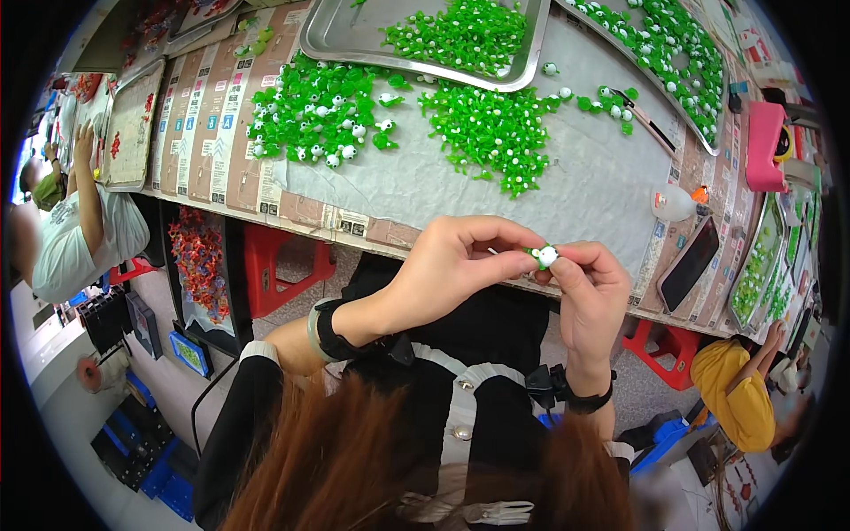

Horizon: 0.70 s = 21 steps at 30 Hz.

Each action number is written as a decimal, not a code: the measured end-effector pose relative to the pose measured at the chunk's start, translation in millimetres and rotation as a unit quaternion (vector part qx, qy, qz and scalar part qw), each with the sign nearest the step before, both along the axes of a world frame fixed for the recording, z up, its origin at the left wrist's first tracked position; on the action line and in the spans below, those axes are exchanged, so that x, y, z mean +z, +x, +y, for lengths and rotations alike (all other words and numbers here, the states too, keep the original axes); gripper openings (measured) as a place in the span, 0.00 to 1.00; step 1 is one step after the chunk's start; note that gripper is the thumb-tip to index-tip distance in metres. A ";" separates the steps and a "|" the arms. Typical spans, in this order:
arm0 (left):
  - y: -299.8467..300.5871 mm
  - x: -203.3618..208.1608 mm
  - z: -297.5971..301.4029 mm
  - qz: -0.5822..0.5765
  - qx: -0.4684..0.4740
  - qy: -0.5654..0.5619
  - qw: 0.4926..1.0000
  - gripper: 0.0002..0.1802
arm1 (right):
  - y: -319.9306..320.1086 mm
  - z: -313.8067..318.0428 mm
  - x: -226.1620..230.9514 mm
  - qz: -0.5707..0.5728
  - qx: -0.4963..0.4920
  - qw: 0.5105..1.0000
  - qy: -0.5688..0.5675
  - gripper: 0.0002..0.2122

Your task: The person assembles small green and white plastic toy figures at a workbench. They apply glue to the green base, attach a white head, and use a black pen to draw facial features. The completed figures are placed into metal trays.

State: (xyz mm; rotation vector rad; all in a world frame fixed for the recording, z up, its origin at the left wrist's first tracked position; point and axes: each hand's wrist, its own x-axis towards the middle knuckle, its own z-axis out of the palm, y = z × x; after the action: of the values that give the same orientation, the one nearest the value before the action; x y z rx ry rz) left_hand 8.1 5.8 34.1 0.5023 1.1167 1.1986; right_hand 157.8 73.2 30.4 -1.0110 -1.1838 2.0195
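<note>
My left hand (469, 261) and my right hand (591, 288) meet just above the near table edge. Between their fingertips is a small green and white toy figure (547, 257) with a round white head. Both hands pinch it, the left from its green side and the right by the white part. Beyond them lies a pile of small green pieces (491, 133) with white spots. To its left spreads a heap of green figures with white heads (310, 111). A few single figures (611, 104) lie to the right, beside a pair of tweezers (649, 124).
Metal trays of green pieces stand at the back, one in the middle (310, 40) and one at right (708, 146). Along the right lie a clear bottle with an orange tip (673, 203), a dark phone (689, 264) and a pink box (765, 146). Other people sit at both sides.
</note>
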 end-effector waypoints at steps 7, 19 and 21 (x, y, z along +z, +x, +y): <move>5.0 -0.4 -3.0 0.010 0.037 0.021 0.999 0.09 | -3.9 -3.5 1.4 0.005 -0.002 1.000 0.017 0.03; 4.0 0.3 -8.4 0.308 0.016 0.247 0.918 0.09 | 8.0 -6.8 0.1 0.039 0.035 0.988 0.146 0.03; 4.3 0.7 -8.8 0.311 0.012 0.244 0.918 0.09 | 7.5 -7.6 2.6 0.037 0.033 0.988 0.143 0.03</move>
State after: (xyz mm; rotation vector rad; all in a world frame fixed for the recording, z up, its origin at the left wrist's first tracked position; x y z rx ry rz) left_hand 12.4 -3.1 34.8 1.3286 1.3473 1.3857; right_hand 165.3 65.6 33.0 -0.7586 -1.4342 1.8513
